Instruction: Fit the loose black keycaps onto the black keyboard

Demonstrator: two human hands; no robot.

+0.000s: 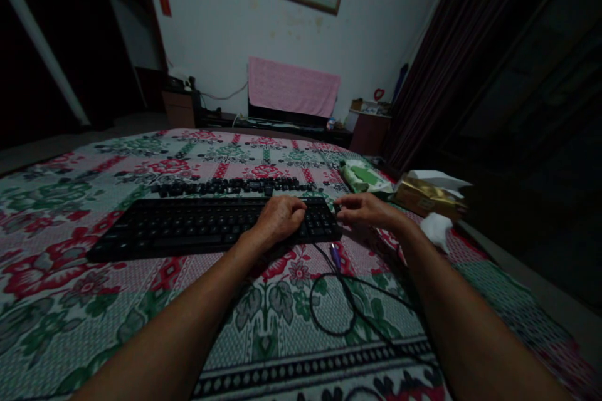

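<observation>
A long black keyboard (183,225) lies across the patterned bedspread in front of me. My left hand (281,215) rests on its right part, fingers curled closed; what they hold, if anything, is hidden. Just off the keyboard's right end, my right hand (360,209) is closed in a pinch on a small dark piece (337,207), too dim to name surely. Behind the keyboard, several loose black keycaps (230,186) form a long row. A black cable (348,291) with a purple plug (335,255) loops on the cloth between my forearms.
At the right are a green-and-white wipes pack (364,177), a gold tissue box (426,195) and a crumpled white tissue (436,229). The floral bedspread (277,363) spreads beneath everything. Against the far wall, a pink towel (292,88) covers a dark screen.
</observation>
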